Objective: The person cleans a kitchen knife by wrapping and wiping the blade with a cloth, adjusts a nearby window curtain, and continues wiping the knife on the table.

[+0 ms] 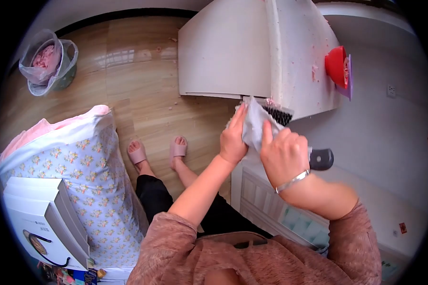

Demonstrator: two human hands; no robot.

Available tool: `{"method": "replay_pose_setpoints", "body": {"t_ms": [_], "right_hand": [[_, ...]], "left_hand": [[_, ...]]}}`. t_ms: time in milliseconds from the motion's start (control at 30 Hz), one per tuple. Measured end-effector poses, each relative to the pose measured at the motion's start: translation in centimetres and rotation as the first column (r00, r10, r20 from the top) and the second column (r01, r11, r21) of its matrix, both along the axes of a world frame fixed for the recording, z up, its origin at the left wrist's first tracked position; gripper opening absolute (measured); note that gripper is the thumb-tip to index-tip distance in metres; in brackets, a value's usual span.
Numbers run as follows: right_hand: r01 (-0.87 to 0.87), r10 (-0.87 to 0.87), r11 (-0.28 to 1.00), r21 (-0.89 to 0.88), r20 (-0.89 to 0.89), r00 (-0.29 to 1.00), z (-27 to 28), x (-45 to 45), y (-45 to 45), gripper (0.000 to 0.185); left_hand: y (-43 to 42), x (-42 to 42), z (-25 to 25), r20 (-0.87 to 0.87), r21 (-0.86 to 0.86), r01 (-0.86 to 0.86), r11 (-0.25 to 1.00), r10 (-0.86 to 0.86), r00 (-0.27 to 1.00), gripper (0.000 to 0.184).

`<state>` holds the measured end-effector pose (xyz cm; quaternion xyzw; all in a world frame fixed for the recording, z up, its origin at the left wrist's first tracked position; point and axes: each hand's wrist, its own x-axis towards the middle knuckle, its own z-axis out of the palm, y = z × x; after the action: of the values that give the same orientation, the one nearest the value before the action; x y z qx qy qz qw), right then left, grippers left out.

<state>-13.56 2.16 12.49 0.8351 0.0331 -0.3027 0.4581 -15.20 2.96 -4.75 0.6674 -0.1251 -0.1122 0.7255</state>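
My right hand (285, 152) is closed around the dark handle (322, 159) of a brush with black bristles (278, 115). Pink bits cling to the brush near its bristles. A crumpled grey-white cloth or sheet (255, 124) lies between my hands, and my right index finger presses on it. With its fingers straight and together, my left hand (233, 140) grips the cloth from the left side. Something pale and crumbly shows in part behind the left fingers. Both hands are at the near edge of a white table or cabinet (228, 52).
Pink scraps dot the white surface, where a red bowl (335, 65) stands by a purple item (350, 78). A lined bin (64, 78) with pink scraps is on the wood floor. Left are a floral-covered piece (95, 190) and a white box (33, 228); white drawers (261, 194) stand nearby.
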Motion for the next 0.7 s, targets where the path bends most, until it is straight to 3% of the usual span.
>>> {"method": "replay_pose_setpoints", "body": {"t_ms": [133, 200, 333, 367, 467, 700], "right_hand": [[-0.01, 0.01, 1.0, 0.008, -0.033, 0.999, 0.5, -0.9, 0.2, 0.037], [-0.043, 0.042, 0.999, -0.009, -0.029, 0.999, 0.1, 0.8, -0.8, 0.037], [-0.076, 0.075, 0.996, -0.037, -0.016, 0.997, -0.2, 0.9, -1.2, 0.038], [-0.059, 0.06, 0.998, -0.031, 0.019, 0.998, -0.2, 0.1, -1.0, 0.038], [-0.045, 0.043, 0.999, -0.02, -0.077, 0.996, 0.1, -1.7, -0.2, 0.038], [-0.006, 0.005, 0.998, 0.068, 0.004, 1.0, -0.9, 2.9, -2.5, 0.036]], "left_hand": [[-0.3, -1.7, -0.2, -0.014, -0.016, -0.018, 1.0, 0.017, 1.0, 0.045], [-1.6, -0.3, -0.7, 0.005, -0.022, -0.109, 0.994, 0.11, 0.994, 0.045], [-1.3, 1.2, 0.1, -0.053, -0.008, -0.035, 0.999, 0.034, 0.998, 0.046], [-1.3, 0.0, -0.2, 0.019, -0.031, -0.088, 0.996, 0.088, 0.996, 0.046], [-0.8, -3.3, -0.6, -0.034, 0.02, -0.059, 0.998, 0.06, 0.998, 0.046], [-1.6, 2.5, -0.6, 0.003, 0.057, -0.066, 0.996, 0.065, 0.998, 0.053]]}}
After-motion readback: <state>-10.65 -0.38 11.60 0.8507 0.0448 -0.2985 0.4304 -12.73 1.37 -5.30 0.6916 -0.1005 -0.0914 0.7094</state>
